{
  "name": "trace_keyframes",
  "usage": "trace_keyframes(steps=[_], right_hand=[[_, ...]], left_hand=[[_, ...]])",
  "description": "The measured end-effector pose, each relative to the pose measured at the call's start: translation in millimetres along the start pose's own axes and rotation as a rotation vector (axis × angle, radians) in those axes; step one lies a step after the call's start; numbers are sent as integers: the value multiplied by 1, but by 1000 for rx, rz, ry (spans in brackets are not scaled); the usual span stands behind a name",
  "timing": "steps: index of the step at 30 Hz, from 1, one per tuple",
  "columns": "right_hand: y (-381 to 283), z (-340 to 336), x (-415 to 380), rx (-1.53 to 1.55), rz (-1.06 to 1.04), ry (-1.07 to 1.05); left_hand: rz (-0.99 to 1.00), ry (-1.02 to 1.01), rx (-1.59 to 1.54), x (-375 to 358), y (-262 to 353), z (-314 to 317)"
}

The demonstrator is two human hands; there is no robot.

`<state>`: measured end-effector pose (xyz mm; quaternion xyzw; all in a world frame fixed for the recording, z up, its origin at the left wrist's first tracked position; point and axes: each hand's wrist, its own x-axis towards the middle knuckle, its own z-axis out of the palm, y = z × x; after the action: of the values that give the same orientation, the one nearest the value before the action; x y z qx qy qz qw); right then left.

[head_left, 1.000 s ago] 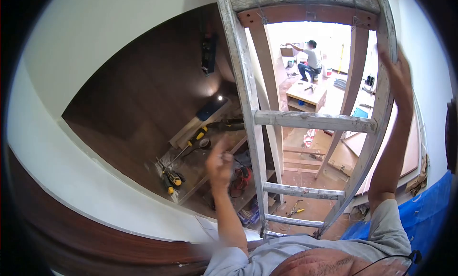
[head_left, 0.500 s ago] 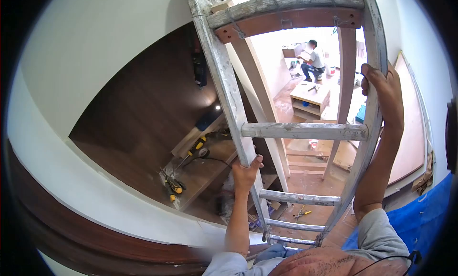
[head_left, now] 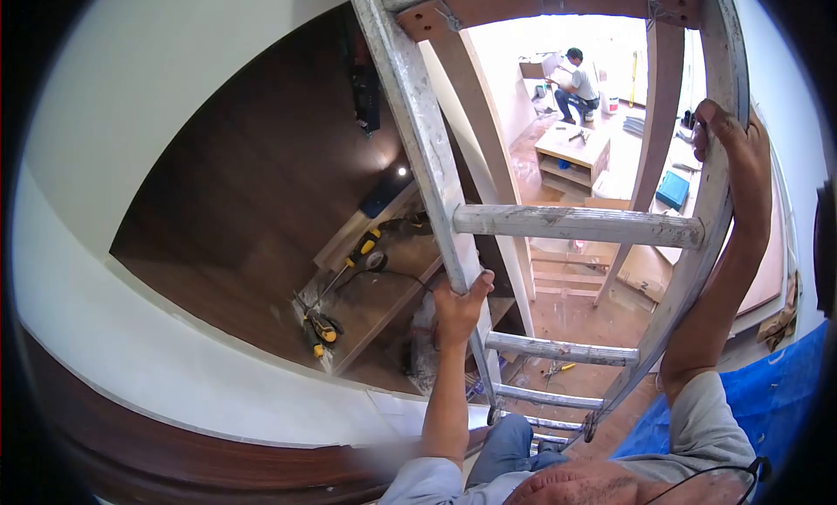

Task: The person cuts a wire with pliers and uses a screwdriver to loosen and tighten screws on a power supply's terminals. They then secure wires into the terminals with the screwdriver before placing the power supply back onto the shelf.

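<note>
A worn metal stepladder (head_left: 575, 224), its rungs stained with paint, stands upright right before me and fills the middle of the view. My left hand (head_left: 460, 309) is wrapped around its left side rail, the thumb on the near face. Higher up, my right hand (head_left: 738, 143) grips the right side rail, with the fingertips curled over its inner edge. A reddish wooden brace (head_left: 558, 8) is tied with wire under the top rung. Wooden rear legs (head_left: 656, 112) show through the ladder.
In the dark wooden recess on the left lie a yellow-black screwdriver (head_left: 363, 246) and yellow-handled tools (head_left: 323, 329). Beyond the ladder a person (head_left: 579, 88) crouches near a small wooden cabinet (head_left: 571, 147). Blue sheeting (head_left: 776, 383) hangs at the right; pliers (head_left: 558, 369) lie on the floor.
The view has shifted, so the ladder's upper part and my right hand appear further right. Both hands keep their grip on the rails. More of my trouser leg shows below.
</note>
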<state>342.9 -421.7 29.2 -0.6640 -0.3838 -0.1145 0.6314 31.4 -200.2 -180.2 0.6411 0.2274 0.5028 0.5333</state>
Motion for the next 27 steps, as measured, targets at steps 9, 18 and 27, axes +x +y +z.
trace_keyframes(steps=[9, 18, 27], right_hand=[[-18, 7, -7, 17, -4, 94], [3, -2, 4, -53, -18, 64], [13, -13, 5, -179, -4, 17]], left_hand=[[11, 11, 59, 2, -4, -4], [33, -55, 8, 1, 2, -6], [63, -138, -85, -3, -13, -11]])
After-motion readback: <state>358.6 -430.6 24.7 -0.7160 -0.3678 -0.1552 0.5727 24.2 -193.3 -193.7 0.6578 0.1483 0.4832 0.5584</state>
